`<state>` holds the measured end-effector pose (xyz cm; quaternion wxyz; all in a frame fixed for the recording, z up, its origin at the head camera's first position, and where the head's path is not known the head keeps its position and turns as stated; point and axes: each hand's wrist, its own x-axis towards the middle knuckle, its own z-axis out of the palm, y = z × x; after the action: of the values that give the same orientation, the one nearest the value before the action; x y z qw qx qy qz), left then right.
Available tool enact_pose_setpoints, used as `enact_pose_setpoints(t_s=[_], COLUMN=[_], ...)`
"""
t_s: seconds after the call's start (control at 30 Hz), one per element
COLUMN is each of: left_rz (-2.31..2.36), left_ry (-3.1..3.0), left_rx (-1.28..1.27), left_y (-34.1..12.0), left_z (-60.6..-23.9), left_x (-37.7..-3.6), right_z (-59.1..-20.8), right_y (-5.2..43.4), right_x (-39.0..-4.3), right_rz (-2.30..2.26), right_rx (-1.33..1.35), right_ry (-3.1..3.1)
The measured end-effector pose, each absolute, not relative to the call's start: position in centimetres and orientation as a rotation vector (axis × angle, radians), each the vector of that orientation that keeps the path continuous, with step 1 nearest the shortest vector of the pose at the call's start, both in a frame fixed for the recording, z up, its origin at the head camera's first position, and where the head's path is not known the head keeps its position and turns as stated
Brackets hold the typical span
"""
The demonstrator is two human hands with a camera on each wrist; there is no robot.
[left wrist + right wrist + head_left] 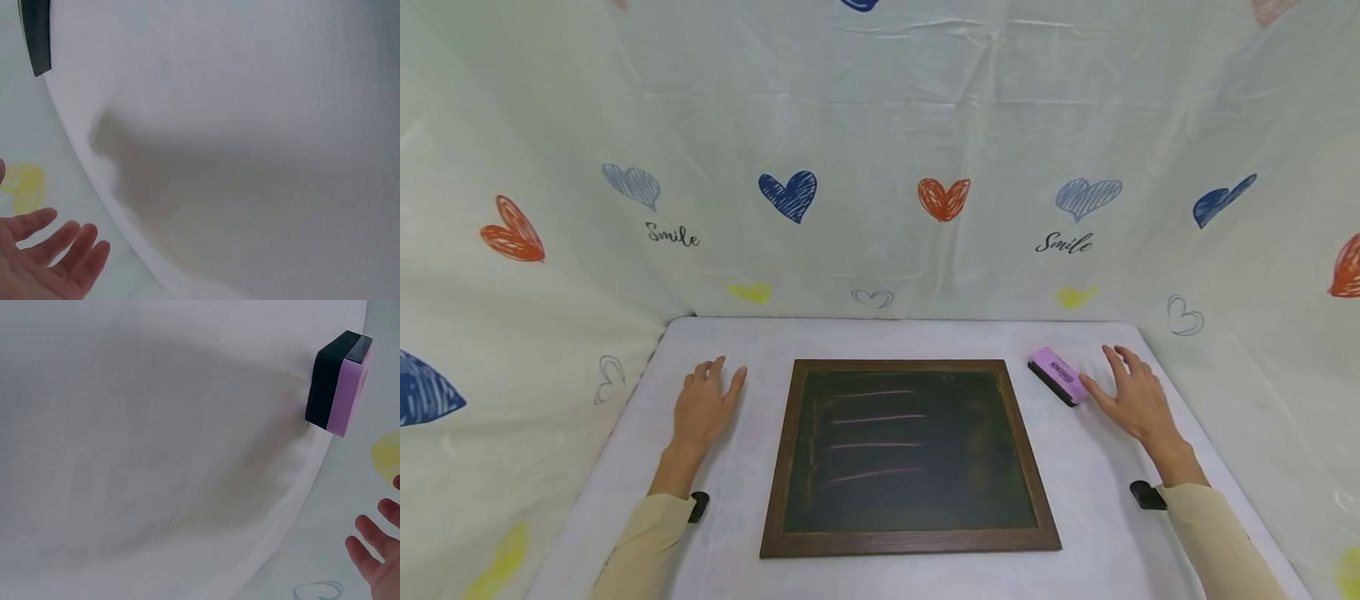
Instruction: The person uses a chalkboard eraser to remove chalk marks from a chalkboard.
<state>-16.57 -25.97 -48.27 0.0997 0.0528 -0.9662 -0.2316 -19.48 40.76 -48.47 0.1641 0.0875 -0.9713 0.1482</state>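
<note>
In the head view a chalkboard (pixel 917 460) lies on a white table (pixel 1093 525), four pink lines (pixel 876 419) held within its wooden frame (pixel 910 543), between the left hand (pixel 706 408) and right hand (pixel 1138 406) — both released, fingers loosely spread — and a purple eraser (pixel 1058 377) rests right of the board, just beside the right thumb. The left wrist view shows relaxed, slightly bent fingers, with one dark frame corner at upper left. In the right wrist view, the black-based eraser lies apart from the visible, loosely bent fingertips.
</note>
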Motion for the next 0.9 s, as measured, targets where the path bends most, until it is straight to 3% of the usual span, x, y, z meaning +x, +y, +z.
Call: enact_pose_setpoints(t_s=[0.9], left_rz=[-1.063], left_ry=[-2.821], left_rx=[0.072], left_y=[-22.4], left_z=[-49.3], left_x=[-17.4], right_z=[-49.5], right_y=[38.8], right_x=[-21.3], right_rz=[0.51], right_rx=[0.361], right_ry=[-2.707])
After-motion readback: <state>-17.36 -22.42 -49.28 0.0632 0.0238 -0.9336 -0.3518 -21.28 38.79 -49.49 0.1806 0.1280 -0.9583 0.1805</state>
